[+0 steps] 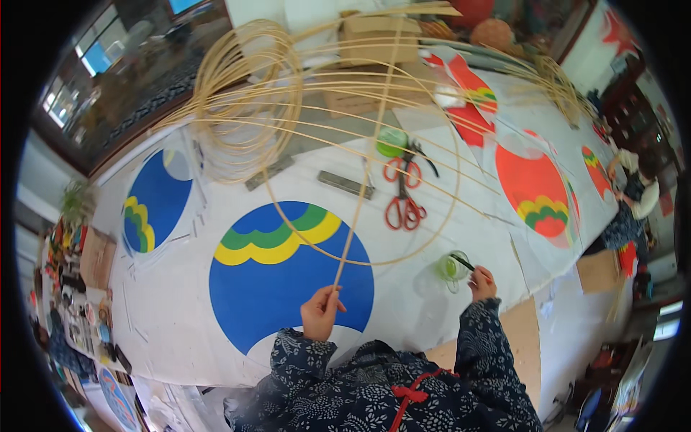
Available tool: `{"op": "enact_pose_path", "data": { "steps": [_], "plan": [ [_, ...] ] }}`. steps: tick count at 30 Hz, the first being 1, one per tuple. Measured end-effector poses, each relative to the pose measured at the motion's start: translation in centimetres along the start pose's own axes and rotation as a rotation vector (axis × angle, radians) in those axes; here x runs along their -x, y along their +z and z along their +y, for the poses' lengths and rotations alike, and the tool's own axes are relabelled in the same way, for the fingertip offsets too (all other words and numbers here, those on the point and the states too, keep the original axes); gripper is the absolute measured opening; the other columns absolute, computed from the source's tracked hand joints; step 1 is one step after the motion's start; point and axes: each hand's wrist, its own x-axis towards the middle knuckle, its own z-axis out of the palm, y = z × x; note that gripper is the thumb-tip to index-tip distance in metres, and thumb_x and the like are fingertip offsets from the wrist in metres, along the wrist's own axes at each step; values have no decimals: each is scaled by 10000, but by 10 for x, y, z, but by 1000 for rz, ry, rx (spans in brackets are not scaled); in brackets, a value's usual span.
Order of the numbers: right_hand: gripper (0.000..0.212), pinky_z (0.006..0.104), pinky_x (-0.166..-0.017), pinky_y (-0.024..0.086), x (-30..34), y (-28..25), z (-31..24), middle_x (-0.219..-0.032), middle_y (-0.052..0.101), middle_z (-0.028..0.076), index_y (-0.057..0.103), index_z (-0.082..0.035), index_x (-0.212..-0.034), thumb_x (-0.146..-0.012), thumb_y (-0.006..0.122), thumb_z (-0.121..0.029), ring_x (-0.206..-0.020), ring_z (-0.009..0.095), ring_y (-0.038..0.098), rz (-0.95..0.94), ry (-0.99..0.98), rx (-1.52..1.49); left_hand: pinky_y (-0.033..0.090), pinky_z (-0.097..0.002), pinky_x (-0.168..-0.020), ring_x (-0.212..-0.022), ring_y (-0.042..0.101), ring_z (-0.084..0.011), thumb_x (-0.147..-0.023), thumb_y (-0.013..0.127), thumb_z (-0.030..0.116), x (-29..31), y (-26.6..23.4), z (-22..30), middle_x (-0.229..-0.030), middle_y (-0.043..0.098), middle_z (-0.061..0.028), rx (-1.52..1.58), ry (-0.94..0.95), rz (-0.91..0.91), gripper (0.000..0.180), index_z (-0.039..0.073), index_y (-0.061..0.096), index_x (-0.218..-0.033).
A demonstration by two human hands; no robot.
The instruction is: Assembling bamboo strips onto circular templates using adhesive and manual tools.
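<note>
My left hand (320,315) pinches the lower end of a long bamboo strip (365,180). A thin bamboo hoop (450,216) crosses this strip, above the table and partly over a round blue panel (284,288) with green and yellow scallops. My right hand (482,283) grips a slim dark brush (463,262). The brush's far end reaches into a small glass cup (452,267) with greenish contents; its tip is hard to make out. Red-handled scissors (404,212) lie beyond the cup, seen through the hoop, beside a green roll of tape (392,142).
Coiled bamboo strips (248,93) and long loose ones spread across the far side. Two grey metal bars (346,184) lie beyond the panel. Another blue panel (160,201) is at left, a red panel (529,183) at right. A cardboard box (378,39) stands behind; another person (637,187) is far right.
</note>
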Motion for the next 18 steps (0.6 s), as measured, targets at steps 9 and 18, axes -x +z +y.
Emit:
{"op": "enact_pose_path", "data": {
  "steps": [9, 18],
  "plan": [
    [171, 275, -478, 431, -50, -25, -23, -669, 560, 21, 613, -86, -889, -771, 638, -208, -579, 120, 518, 32, -62, -302, 372, -206, -467, -517, 493, -50, -886, 511, 100, 1, 0, 13, -585, 562, -22, -107, -48, -37, 201, -34, 597, -1009],
    [296, 218, -687, 448, 78, 279, -197, -842, 589, 37, 565, 6, -1100, -821, 590, -92, -736, 104, 547, -807, -435, 112, 390, -225, -466, -497, 506, -73, -882, 512, 95, 1, -7, 22, -569, 551, -41, -185, -60, -13, 190, -13, 598, -1012]
  ]
}}
